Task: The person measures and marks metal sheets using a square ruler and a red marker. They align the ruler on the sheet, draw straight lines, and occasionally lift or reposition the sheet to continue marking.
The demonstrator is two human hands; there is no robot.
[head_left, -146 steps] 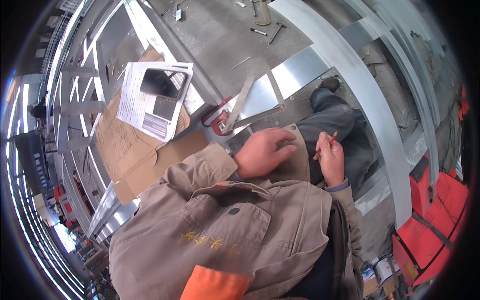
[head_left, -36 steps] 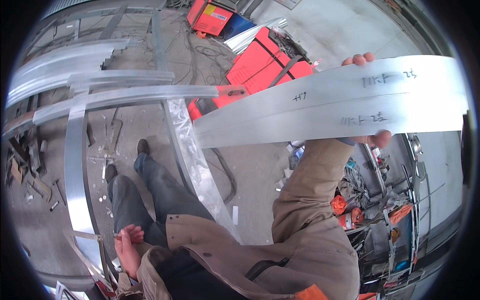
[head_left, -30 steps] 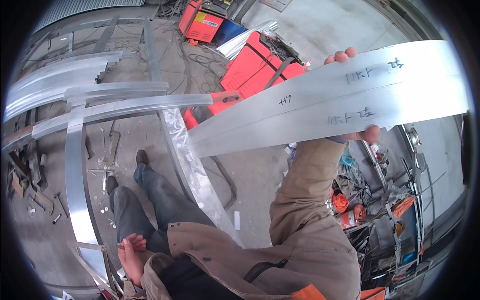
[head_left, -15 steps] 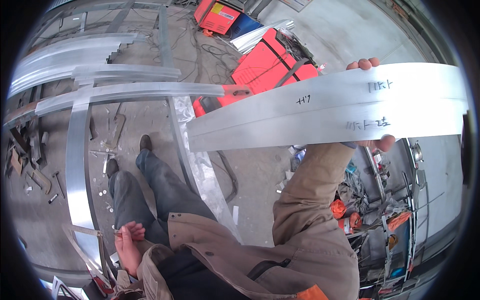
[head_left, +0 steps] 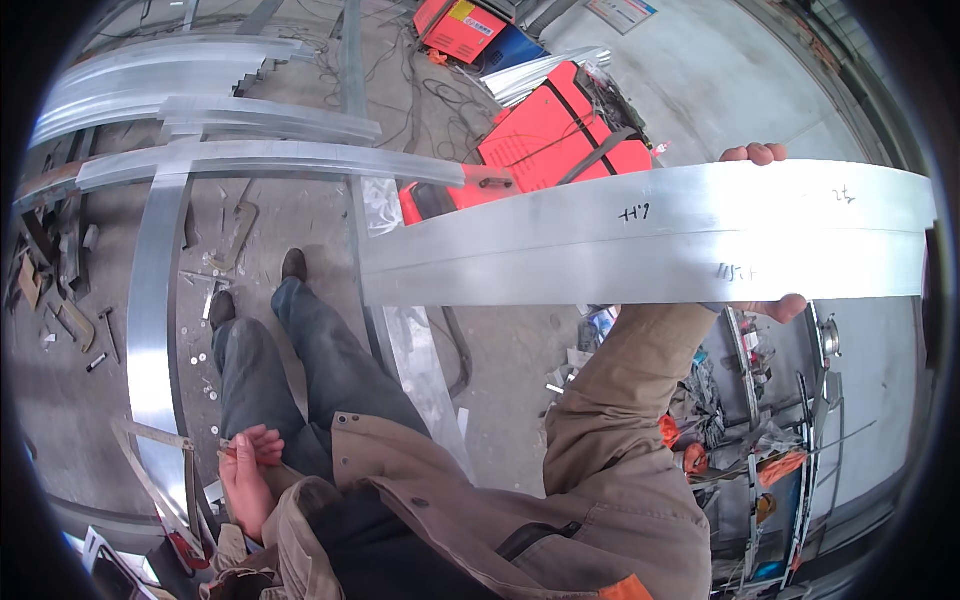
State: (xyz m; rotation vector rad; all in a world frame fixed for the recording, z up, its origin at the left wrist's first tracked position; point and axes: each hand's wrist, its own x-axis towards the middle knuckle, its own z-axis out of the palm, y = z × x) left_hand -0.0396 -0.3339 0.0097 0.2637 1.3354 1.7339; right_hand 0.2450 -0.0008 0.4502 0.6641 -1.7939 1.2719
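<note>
My right hand (head_left: 784, 308) is closed around a long silvery sheet-metal panel (head_left: 560, 255), fingers over its far edge and thumb at its near edge. The panel is held up across the right half, with a lengthwise crease and dark handwritten marks. Its left end reaches over the metal bench frame. Low on the left, beside my thigh, my left hand (head_left: 252, 478) has its fingers curled in. A small thin thing seems to poke out by the thumb, too unclear to name. Next to that hand is a thin angled metal frame (head_left: 155, 435).
Metal strips (head_left: 270, 158) lie across a steel frame (head_left: 155, 330) on the left. Clamps and a hammer (head_left: 108, 335) lie on the floor beyond. Red machines (head_left: 560, 125) with cables stand ahead. A cluttered rack (head_left: 750, 440) is on the right.
The panel has moved lower on its right side, and its marks have shifted to the right with glare over part of them. My left hand stays curled by my thigh. The view has turned slightly.
</note>
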